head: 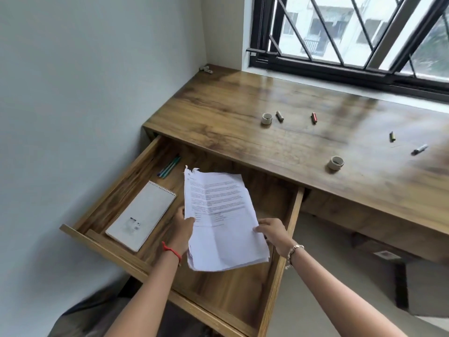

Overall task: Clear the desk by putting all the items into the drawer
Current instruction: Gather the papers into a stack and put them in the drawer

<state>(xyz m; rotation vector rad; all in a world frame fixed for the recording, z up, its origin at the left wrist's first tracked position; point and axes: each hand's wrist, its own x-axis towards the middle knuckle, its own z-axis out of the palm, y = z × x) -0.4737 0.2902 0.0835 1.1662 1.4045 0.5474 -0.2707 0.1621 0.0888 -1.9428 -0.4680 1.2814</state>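
A stack of printed papers (pixel 222 220) hangs over the open wooden drawer (pixel 295 215). My left hand (pixel 183 226) grips its left edge and my right hand (pixel 273 233) pinches its right edge. Inside the drawer lie a spiral notepad (pixel 142 215) at the left and pens (pixel 168 166) near the back. On the desk (pixel 218 113) remain two tape rolls (pixel 266 118) (pixel 336 162), a grey battery (pixel 280 116), a red battery (pixel 314 118), a dark battery (pixel 391 136) and a marker (pixel 419 149).
A wall borders the desk on the left, with a small metal hinge (pixel 206 68) in the back corner. A barred window (pixel 352 32) runs along the back. A cardboard box (pixel 413 285) stands on the floor under the desk at right.
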